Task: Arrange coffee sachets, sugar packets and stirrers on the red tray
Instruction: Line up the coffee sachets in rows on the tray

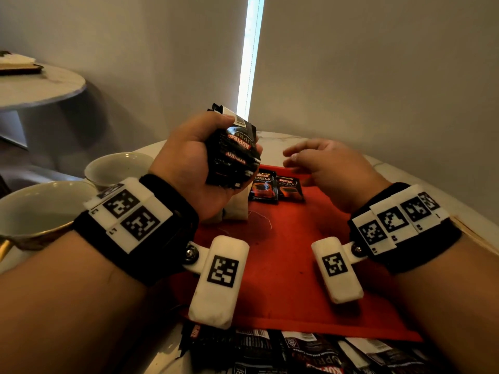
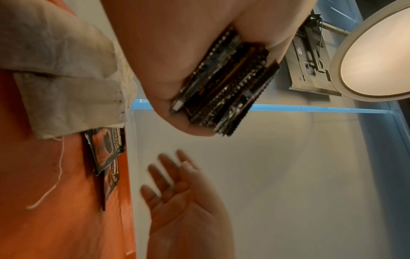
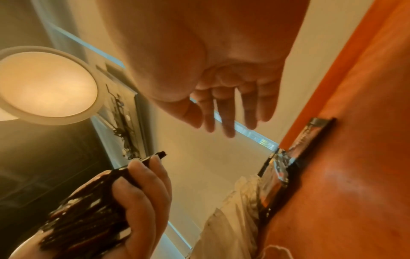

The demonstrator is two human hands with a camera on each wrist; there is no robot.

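My left hand (image 1: 199, 157) grips a thick stack of black coffee sachets (image 1: 233, 155) above the far left corner of the red tray (image 1: 286, 255); the same stack of sachets (image 2: 224, 84) fills the left wrist view. Two coffee sachets (image 1: 275, 186) lie side by side, face up, at the tray's far edge. My right hand (image 1: 326, 168) hovers over the tray's far right part, fingers (image 3: 226, 113) straight and relaxed, holding nothing. A white cloth pouch (image 1: 235, 209) stands on the tray under my left hand.
Several more black sachets (image 1: 310, 352) lie heaped on the table by the tray's near edge. Two white cups (image 1: 116, 166) (image 1: 32, 211) stand to the left. A loose white thread (image 1: 264, 220) lies on the tray. A wall rises just behind the table.
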